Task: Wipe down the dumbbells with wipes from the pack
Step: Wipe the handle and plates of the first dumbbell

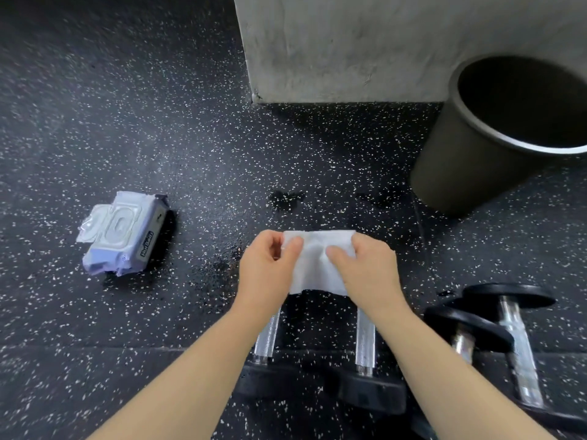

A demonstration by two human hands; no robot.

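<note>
Black speckled rubber floor (197, 147), grey concrete wall (349, 42) at 12, bin (460, 160) at 2. Pack (122, 233) sits at 9, dumbbells (365, 338) at 6. Left grip (266, 268) and right grip (365, 271) both pinch a wipe (314, 268) above them.

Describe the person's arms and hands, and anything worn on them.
The left hand and right hand wear no gloves; no ring, watch or bracelet shows. Both forearms are uncovered down to the frame's edge, with no sleeve in view.
</note>
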